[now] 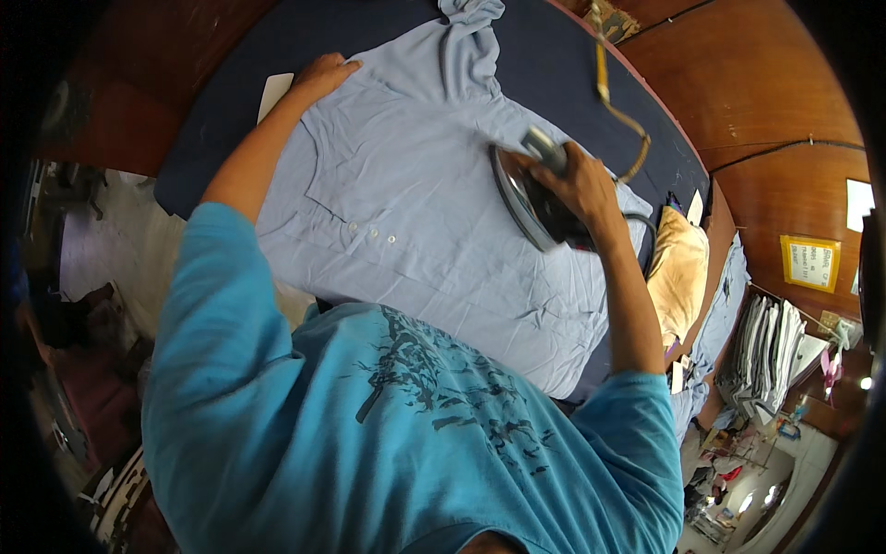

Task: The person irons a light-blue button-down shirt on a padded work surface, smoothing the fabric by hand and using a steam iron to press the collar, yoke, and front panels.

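A light blue shirt [420,152] with a short row of pale buttons lies spread over a dark blue padded ironing table [305,37]. Fine creases run across its lower part, and one end is bunched up at the far edge. At the far left, my left hand [323,78] has its fingers closed at the shirt's edge. Around the handle of a clothes iron [531,203], my right hand [583,185] is wrapped. The iron rests on the right part of the shirt, slightly blurred, and its soleplate's underside is hidden.
A yellowish cord [604,88] hangs down beyond the iron at the far right. To the right lie a tan folded cloth [680,268] and blue garments [715,319]. A white card [275,95] is beside my left forearm. Several garments [764,351] are stacked farther right.
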The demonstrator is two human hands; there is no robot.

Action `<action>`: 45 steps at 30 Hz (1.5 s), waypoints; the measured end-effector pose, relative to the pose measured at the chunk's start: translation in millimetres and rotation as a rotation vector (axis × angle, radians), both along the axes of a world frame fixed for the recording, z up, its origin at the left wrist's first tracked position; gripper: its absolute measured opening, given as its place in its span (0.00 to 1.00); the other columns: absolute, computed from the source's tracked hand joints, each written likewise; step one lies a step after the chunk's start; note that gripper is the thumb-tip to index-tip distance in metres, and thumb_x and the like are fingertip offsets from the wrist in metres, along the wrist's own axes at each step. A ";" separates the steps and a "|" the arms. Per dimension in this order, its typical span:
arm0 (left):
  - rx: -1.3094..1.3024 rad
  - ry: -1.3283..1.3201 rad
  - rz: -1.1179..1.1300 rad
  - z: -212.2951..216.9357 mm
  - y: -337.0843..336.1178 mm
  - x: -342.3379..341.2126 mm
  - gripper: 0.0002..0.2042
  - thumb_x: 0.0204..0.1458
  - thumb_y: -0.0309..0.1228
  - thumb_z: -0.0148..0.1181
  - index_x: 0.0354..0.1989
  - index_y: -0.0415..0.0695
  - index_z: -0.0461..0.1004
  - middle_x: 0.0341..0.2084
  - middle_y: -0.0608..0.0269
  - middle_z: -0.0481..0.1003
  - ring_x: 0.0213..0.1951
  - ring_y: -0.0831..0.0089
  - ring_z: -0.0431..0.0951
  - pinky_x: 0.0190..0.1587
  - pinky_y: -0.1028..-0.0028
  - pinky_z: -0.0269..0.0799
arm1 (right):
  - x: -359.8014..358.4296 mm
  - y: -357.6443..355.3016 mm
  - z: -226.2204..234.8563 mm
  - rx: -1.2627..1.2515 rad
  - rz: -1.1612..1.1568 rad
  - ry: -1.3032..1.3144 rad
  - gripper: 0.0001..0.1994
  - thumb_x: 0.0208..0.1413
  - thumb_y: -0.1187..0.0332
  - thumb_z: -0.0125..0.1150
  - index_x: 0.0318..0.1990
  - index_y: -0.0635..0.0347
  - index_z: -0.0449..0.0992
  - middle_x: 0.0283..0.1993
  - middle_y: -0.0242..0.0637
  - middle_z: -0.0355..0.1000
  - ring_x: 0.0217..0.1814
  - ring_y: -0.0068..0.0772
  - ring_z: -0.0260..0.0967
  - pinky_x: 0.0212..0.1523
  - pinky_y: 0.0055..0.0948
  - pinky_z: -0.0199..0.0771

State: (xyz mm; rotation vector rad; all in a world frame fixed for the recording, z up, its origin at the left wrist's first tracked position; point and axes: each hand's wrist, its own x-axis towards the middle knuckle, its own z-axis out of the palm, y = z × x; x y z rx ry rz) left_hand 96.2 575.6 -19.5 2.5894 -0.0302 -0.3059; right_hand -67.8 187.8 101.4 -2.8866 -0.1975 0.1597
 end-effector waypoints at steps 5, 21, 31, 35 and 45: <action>0.180 -0.335 0.000 -5.7 2.9 -11.5 0.15 0.58 0.42 0.47 0.34 0.40 0.68 0.25 0.55 0.75 0.31 0.56 0.76 0.36 0.60 0.69 | 51.6 67.9 1.1 0.056 0.000 -0.020 0.29 0.48 0.42 0.56 0.35 0.66 0.74 0.27 0.54 0.74 0.31 0.52 0.74 0.34 0.41 0.73; 0.253 -0.130 0.014 12.5 57.3 -85.2 0.19 0.54 0.44 0.51 0.49 0.48 0.68 0.42 0.55 0.75 0.47 0.58 0.74 0.49 0.59 0.66 | 127.5 245.2 -14.9 0.109 0.211 -0.123 0.27 0.50 0.44 0.56 0.37 0.63 0.77 0.33 0.50 0.75 0.39 0.51 0.74 0.41 0.40 0.74; 0.290 -0.263 0.174 8.3 75.6 -132.7 0.19 0.53 0.43 0.51 0.50 0.48 0.71 0.47 0.58 0.70 0.52 0.58 0.68 0.54 0.54 0.58 | 107.6 258.4 -12.1 0.076 0.416 -0.108 0.27 0.51 0.44 0.52 0.38 0.65 0.73 0.32 0.55 0.74 0.38 0.56 0.72 0.38 0.44 0.72; 0.238 -0.315 0.201 0.7 64.3 -122.9 0.17 0.50 0.37 0.55 0.49 0.48 0.71 0.45 0.59 0.71 0.51 0.60 0.69 0.55 0.55 0.59 | 112.4 271.3 -7.8 0.073 0.366 -0.040 0.27 0.51 0.45 0.54 0.40 0.66 0.73 0.32 0.54 0.74 0.38 0.54 0.73 0.38 0.43 0.73; 0.197 -0.307 0.256 -6.7 61.5 -105.1 0.07 0.50 0.32 0.54 0.36 0.48 0.75 0.36 0.59 0.76 0.42 0.57 0.75 0.47 0.59 0.67 | 121.0 262.4 -11.8 0.077 0.249 -0.093 0.26 0.51 0.46 0.55 0.38 0.65 0.75 0.33 0.56 0.74 0.39 0.55 0.73 0.41 0.43 0.73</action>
